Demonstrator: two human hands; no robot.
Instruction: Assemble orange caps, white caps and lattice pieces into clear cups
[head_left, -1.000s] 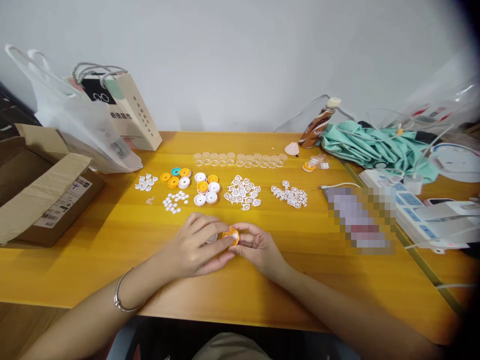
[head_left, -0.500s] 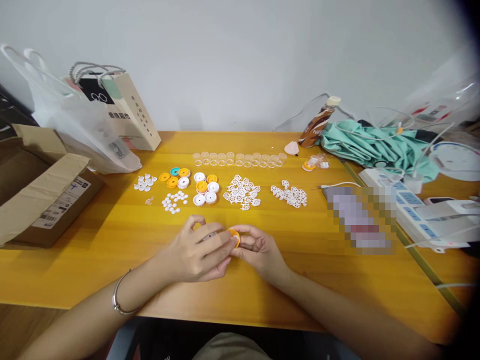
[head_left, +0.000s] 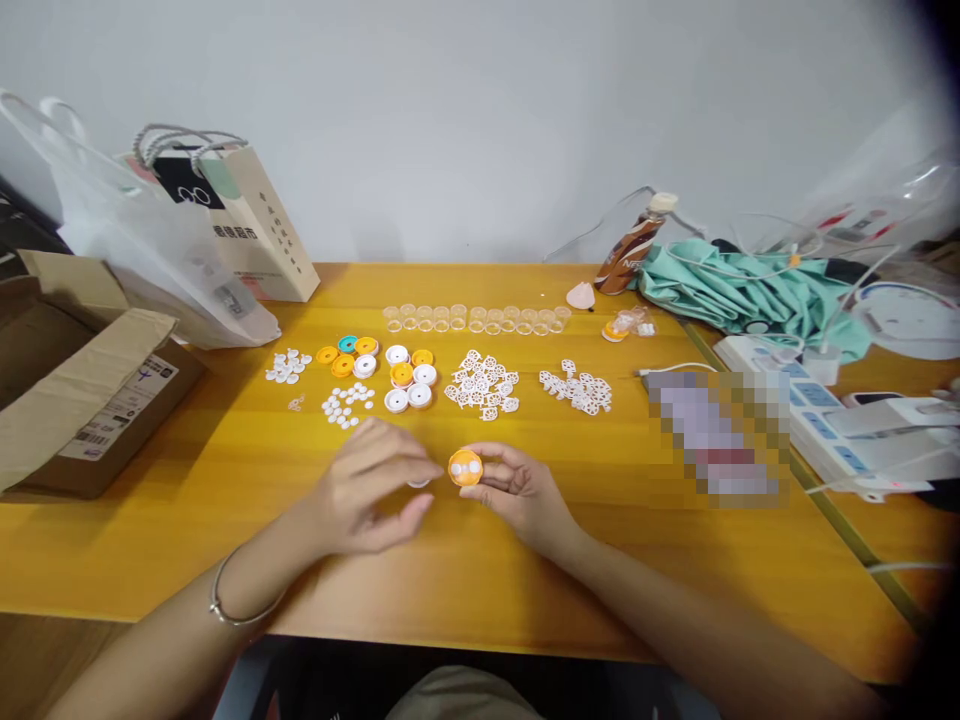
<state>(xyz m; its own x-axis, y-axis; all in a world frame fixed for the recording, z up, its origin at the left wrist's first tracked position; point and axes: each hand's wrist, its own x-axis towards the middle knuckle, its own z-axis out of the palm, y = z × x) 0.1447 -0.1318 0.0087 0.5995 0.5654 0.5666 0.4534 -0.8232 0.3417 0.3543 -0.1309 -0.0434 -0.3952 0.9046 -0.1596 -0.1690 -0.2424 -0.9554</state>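
Right hand (head_left: 525,495) presents the orange cup (head_left: 464,456) to my camera, above the near part of the table (head_left: 600,570), with small white round pieces (head_left: 457,469) sitting inside it. From where I sit, I judge this one part-filled; whether those pieces are fully seated, I cannot tell. Plenty looks left over: loose white discs (head_left: 349,404), a cluster of white wheel-shaped parts (head_left: 481,384) with a second pile (head_left: 577,389) to its right, and a row of clear cups (head_left: 440,318) behind. Orange, white and teal caps (head_left: 364,345) stand grouped at left; I cannot make out how complete they are.

My view shows the right thumb and fingers closed around the orange cup's edge. The left hand (head_left: 371,490) is spread, thumb well apart from the forefinger, whose tip is just beside the cup. I see nothing gripped there; a pale round part (head_left: 418,484) shows partly behind its fingers, contact unclear.
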